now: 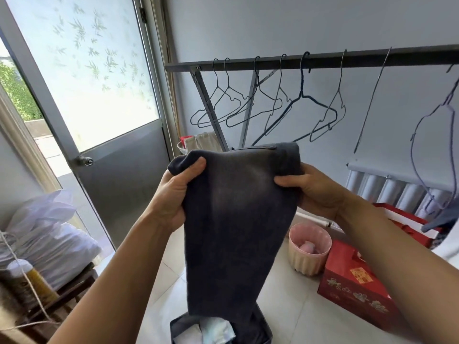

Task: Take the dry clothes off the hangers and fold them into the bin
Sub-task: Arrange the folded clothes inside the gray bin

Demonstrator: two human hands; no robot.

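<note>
Dark grey garment (238, 219) held up at centre, hanging lengthwise. Left hand (173, 192) grips upper left edge, thumb on front. Right hand (315, 192) pinches upper right edge, fingers curled. Garment's lower end overlaps dark bin (173, 325) at near edge; contact unclear. Bin holds white and pale blue folded pieces. Far: rack bar (323, 59) with bare wire hangers (248, 105). Right: pink basket (310, 259) on floor, red box (352, 281) just beside it. Left: grey door (119, 155), frosted glass panel above.

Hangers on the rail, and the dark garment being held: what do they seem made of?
Hangers: thin bent wire, dark, perhaps coated, given slim outlines and twisted necks. Garment: soft matte knit or fleece, probably; it hangs limp and bunches in the left hand and right hand.
</note>
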